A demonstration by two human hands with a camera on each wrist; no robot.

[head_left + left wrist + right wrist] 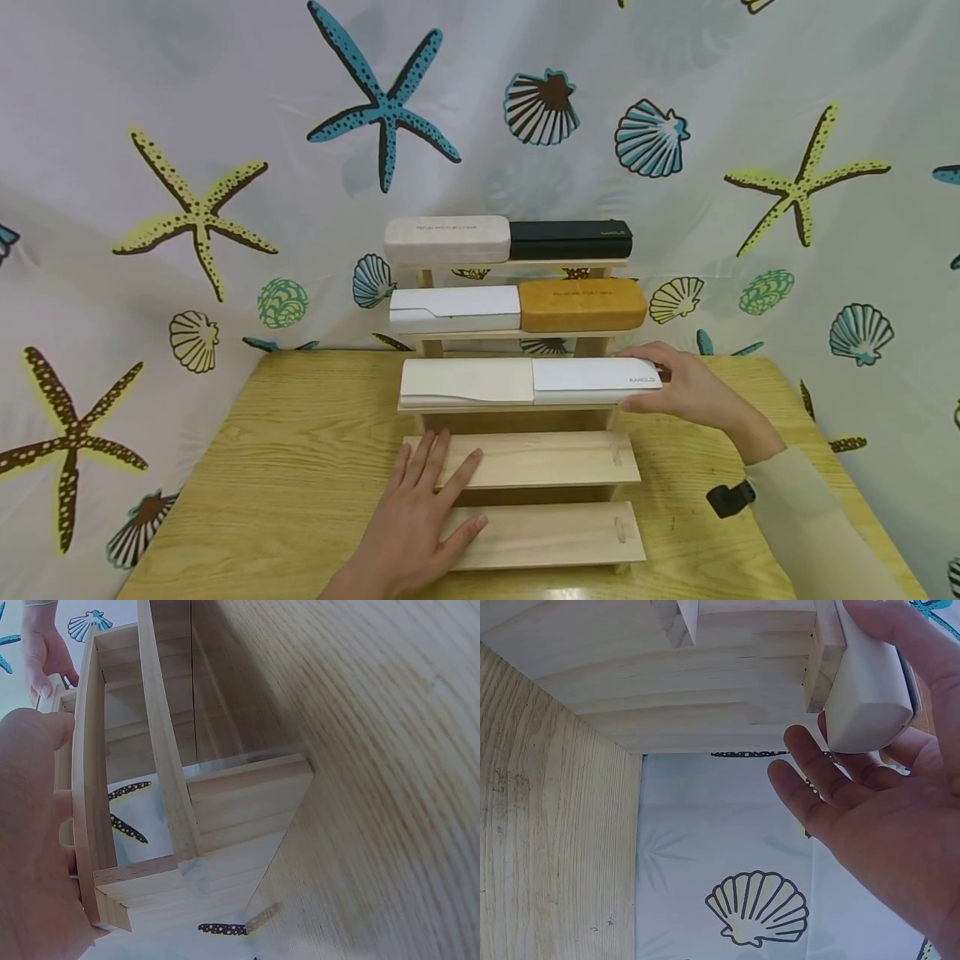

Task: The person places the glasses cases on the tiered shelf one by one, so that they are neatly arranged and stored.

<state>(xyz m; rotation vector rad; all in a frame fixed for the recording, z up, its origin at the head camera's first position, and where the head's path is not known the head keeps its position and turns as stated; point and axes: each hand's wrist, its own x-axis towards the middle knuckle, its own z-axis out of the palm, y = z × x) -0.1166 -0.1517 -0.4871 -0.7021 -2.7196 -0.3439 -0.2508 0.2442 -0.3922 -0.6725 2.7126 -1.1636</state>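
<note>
A stepped wooden display rack (540, 460) stands on the table, its upper three tiers holding paired glasses cases. At the right end of the third tier, my right hand (693, 392) grips a white glasses case (585, 379), thumb on the front side and fingers behind. The right wrist view shows the rounded end of this case between thumb and fingers, against the shelf edge. A cream case (467, 382) lies to its left. My left hand (416, 521) rests with extended fingers on the left end of the bare fourth tier; the thumb lies over the lowest tier.
On the top tier sit a pale case (447, 240) and a black case (570, 240). Below them are another white case (454, 310) and a mustard case (582, 305). The wood-grain table (300, 467) meets a curtain (480, 167) printed with starfish and shells.
</note>
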